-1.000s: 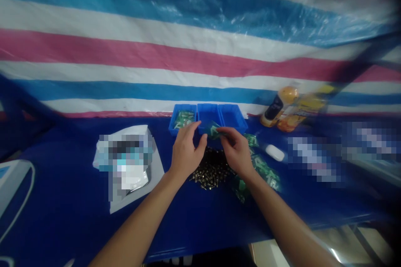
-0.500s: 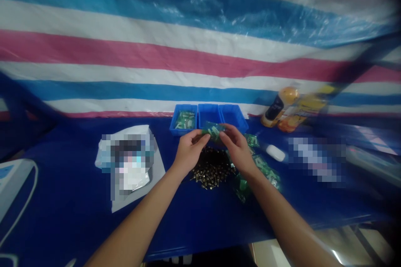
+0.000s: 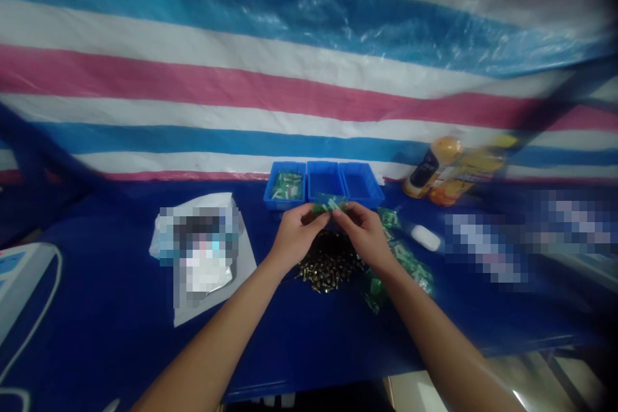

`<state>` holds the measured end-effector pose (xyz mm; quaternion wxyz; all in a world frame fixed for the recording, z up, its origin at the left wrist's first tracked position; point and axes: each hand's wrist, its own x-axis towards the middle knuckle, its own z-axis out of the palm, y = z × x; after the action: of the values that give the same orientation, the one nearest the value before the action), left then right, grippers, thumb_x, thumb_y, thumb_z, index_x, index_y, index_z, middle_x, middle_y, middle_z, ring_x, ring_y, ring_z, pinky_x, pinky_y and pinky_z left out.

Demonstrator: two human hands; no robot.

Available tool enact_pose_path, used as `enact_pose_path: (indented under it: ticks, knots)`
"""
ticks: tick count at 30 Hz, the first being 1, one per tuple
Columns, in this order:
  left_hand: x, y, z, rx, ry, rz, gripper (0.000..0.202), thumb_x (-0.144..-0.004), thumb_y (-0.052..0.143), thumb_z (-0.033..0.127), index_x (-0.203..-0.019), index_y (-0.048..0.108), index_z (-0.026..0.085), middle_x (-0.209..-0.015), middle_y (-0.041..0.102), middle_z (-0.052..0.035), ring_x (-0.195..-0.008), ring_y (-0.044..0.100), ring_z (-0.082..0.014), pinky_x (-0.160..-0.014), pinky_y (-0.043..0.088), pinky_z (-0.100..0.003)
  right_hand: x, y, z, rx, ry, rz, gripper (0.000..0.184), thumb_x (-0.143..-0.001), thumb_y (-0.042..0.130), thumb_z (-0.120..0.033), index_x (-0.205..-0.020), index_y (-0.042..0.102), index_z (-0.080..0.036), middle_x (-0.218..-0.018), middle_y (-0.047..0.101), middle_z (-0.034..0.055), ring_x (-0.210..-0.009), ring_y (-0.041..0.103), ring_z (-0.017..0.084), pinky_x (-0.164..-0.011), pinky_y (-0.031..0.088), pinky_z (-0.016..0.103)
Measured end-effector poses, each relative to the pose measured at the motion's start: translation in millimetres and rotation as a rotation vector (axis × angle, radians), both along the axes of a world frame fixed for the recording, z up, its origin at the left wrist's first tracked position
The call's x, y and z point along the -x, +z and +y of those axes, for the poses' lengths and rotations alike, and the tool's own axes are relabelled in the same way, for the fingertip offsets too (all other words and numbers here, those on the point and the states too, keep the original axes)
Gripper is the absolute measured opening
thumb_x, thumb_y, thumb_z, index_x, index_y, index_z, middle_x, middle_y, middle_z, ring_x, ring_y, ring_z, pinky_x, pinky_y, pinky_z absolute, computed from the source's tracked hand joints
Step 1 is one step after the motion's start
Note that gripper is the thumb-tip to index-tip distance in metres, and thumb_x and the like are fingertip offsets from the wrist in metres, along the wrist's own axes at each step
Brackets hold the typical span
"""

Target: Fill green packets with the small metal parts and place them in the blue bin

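Note:
Between my two hands is a small green plastic packet with pale pieces showing inside it. My left hand pinches its left side and my right hand pinches its right side, thumbs nearly meeting. Right below them lies a heap of small brass-coloured screw-like pieces, dark toward its back. More green packets are spread beside and partly under my right forearm. Just beyond my hands stands a row of blue bins; the left bin holds similar green packets.
The middle bin and right bin stand alongside. A white rounded object and a bottle with an orange cap are to the right. White paper lies left on the blue table, a white cable farther left.
My thumbs have come closer together on the green packet. The packet looks flatter and sits slightly lower, and both hands have drawn slightly inward.

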<state>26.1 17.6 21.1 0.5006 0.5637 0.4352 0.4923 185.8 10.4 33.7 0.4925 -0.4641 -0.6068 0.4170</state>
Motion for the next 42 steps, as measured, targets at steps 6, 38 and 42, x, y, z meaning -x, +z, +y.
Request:
enact_pose_path:
  ticks: [6,38,42]
  knots:
    - [0,0.4,-1,-0.014,0.007,0.071,0.025,-0.082,0.065,0.038,-0.093,0.069,0.016,-0.089,0.072,-0.0070,-0.081,0.065,-0.0204,-0.075,0.049,-0.033,-1,-1.1,0,0.005,0.015,-0.028,0.032,-0.084,0.063,-0.047,-0.085,0.067,-0.016,-0.072,0.062,0.0013,-0.063,0.053,0.014,-0.059,0.042,0.025]
    - [18,14.7,-4,-0.791,0.193,0.850,0.030,-0.078,0.069,0.028,-0.103,0.053,0.022,-0.119,0.063,-0.0064,-0.123,0.047,-0.0277,-0.101,0.036,-0.048,-4,-2.9,5,0.079,0.035,0.085,0.037,-0.083,0.063,-0.048,-0.107,0.064,-0.019,-0.072,0.062,-0.0006,-0.063,0.056,0.014,-0.064,0.047,0.028]
    - [22,19.7,0,-0.744,0.358,0.840,0.032,-0.078,0.070,0.033,-0.102,0.053,0.022,-0.115,0.064,-0.0083,-0.115,0.052,-0.0289,-0.097,0.037,-0.048,-7,-2.7,7,0.071,-0.018,0.117,0.041,-0.085,0.060,-0.049,-0.114,0.060,-0.020,-0.073,0.062,-0.0002,-0.062,0.057,0.014,-0.064,0.048,0.029]
